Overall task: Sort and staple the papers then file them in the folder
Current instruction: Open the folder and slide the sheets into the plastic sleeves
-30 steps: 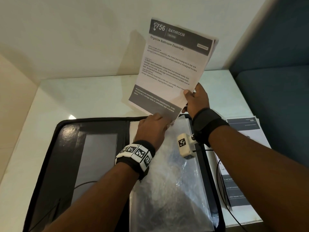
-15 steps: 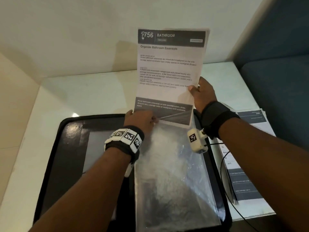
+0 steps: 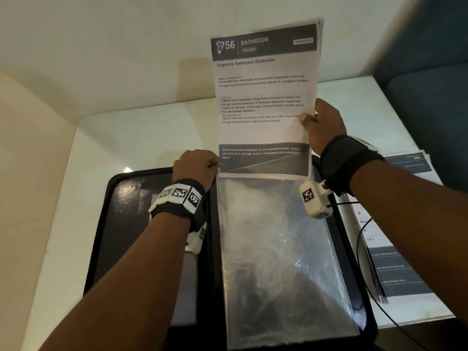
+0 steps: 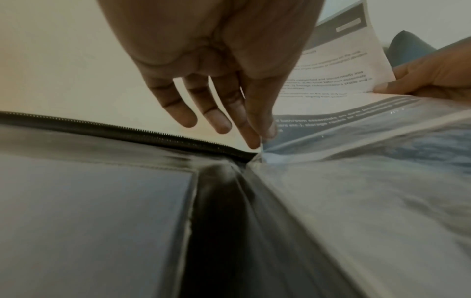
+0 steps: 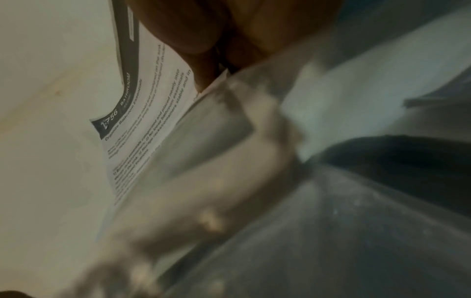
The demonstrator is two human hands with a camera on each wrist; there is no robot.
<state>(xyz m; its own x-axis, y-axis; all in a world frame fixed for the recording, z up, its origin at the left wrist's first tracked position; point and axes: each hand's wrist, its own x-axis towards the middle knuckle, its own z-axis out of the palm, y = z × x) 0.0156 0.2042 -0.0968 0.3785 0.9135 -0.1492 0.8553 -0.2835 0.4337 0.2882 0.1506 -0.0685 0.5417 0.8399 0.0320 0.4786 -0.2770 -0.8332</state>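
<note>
A stapled set of papers [image 3: 263,97] headed "756 BATHROOM" stands upright over the far end of an open black zip folder [image 3: 131,224]. My right hand [image 3: 321,122] grips its right edge, thumb on the front. Its bottom edge meets the top of a clear plastic sleeve [image 3: 278,249] lying on the folder's right half. My left hand [image 3: 197,165] pinches that sleeve's top left corner. In the left wrist view, thumb and forefinger of my left hand [image 4: 260,139] nip the sleeve [image 4: 369,191], and the papers [image 4: 331,76] show dimly through its top. The right wrist view is blurred, showing the papers [image 5: 153,113].
The folder lies on a pale table [image 3: 139,138] set in a wall corner. Another stack of printed papers [image 3: 395,262] lies right of the folder, with a thin black cable [image 3: 359,249] across it. A blue sofa [image 3: 430,84] stands beyond the table's right edge.
The papers turned from tilted to upright and square with the sleeve's top. My left hand moved left from under the papers to the sleeve's top left corner.
</note>
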